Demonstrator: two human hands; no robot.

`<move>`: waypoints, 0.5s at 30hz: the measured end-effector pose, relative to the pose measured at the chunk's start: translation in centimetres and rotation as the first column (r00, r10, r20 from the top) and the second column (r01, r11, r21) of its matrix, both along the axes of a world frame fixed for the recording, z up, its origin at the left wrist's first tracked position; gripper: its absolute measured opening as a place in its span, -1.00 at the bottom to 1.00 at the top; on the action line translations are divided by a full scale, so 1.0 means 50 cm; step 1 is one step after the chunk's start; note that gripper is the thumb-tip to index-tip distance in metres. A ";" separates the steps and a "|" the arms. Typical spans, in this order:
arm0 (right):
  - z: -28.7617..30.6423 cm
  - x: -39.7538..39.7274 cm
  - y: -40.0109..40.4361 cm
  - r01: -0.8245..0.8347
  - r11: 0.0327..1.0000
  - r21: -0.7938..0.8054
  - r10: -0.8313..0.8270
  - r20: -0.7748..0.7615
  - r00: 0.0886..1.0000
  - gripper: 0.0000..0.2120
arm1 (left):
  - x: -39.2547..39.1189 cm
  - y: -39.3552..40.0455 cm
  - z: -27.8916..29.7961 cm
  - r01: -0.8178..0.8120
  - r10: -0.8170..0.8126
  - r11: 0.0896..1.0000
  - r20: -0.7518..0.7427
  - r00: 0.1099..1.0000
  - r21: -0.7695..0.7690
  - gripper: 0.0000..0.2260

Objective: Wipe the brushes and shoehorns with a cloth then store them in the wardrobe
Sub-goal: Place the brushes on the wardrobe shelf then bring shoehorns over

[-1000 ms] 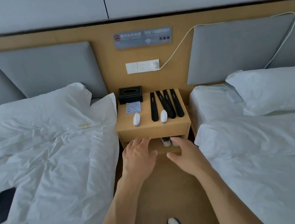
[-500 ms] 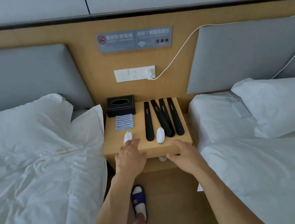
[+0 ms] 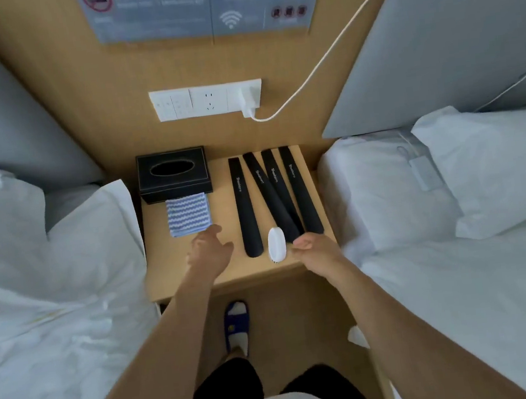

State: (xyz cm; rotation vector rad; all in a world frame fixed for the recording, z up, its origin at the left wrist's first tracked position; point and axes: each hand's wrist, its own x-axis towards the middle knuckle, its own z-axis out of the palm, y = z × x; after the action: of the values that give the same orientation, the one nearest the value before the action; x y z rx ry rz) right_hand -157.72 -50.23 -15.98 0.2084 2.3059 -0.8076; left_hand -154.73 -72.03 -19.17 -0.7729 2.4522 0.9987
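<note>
On the wooden nightstand (image 3: 164, 271) lie several black shoehorns (image 3: 246, 211) side by side. A white brush (image 3: 276, 243) rests at their near ends. A folded blue-striped cloth (image 3: 188, 214) lies in front of a black tissue box (image 3: 173, 174). My left hand (image 3: 210, 252) hovers palm down just below the cloth with its fingers apart. It covers the spot where the second brush lay, so that brush is hidden. My right hand (image 3: 318, 252) is just right of the white brush, at the shoehorn tips. Its fingers are curled in and hold nothing.
White-sheeted beds (image 3: 55, 324) flank the nightstand closely on both sides, with pillows (image 3: 489, 165) on them. A wall socket (image 3: 206, 100) with a white charger cable sits above. My foot in a blue slipper (image 3: 236, 325) stands on the wooden floor between the beds.
I have stepped in close to the nightstand. My left hand moved up over the left brush toward the cloth. My right hand left the front edge and curled beside the white brush.
</note>
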 end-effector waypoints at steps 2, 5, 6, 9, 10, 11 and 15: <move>-0.036 -0.024 -0.007 0.090 0.996 -0.006 -0.089 0.068 0.994 -0.72 | -0.017 -0.027 -0.042 -0.076 0.073 0.996 0.064 0.995 0.039 -0.58; -0.098 -0.055 -0.014 0.233 0.972 -0.027 -0.226 0.163 0.960 -0.70 | -0.020 -0.053 -0.105 -0.120 0.113 0.992 0.153 0.982 0.042 -0.56; -0.121 -0.064 -0.016 0.264 0.964 -0.027 -0.255 0.189 0.948 -0.69 | -0.019 -0.058 -0.124 -0.131 0.122 0.991 0.181 0.976 0.035 -0.54; -0.186 -0.089 -0.026 0.296 0.955 0.005 -0.289 0.234 0.928 -0.65 | -0.018 -0.063 -0.177 -0.151 0.148 0.989 0.230 0.962 -0.008 -0.51; -0.207 -0.097 -0.032 0.293 0.956 0.017 -0.288 0.241 0.927 -0.63 | -0.019 -0.064 -0.193 -0.156 0.158 0.987 0.237 0.959 -0.026 -0.52; -0.225 -0.105 -0.038 0.290 0.956 0.028 -0.288 0.242 0.926 -0.61 | -0.021 -0.065 -0.207 -0.163 0.168 0.986 0.242 0.956 -0.040 -0.52; -0.284 -0.136 -0.064 0.288 0.957 0.044 -0.290 0.246 0.925 -0.55 | -0.030 -0.068 -0.256 -0.194 0.212 0.977 0.267 0.940 -0.090 -0.58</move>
State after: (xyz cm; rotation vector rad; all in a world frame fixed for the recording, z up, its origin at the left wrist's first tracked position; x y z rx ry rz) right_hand -164.50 -53.44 -30.18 0.6308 2.0646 -0.8624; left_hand -156.23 -75.43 -31.97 -1.1252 2.2053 0.8225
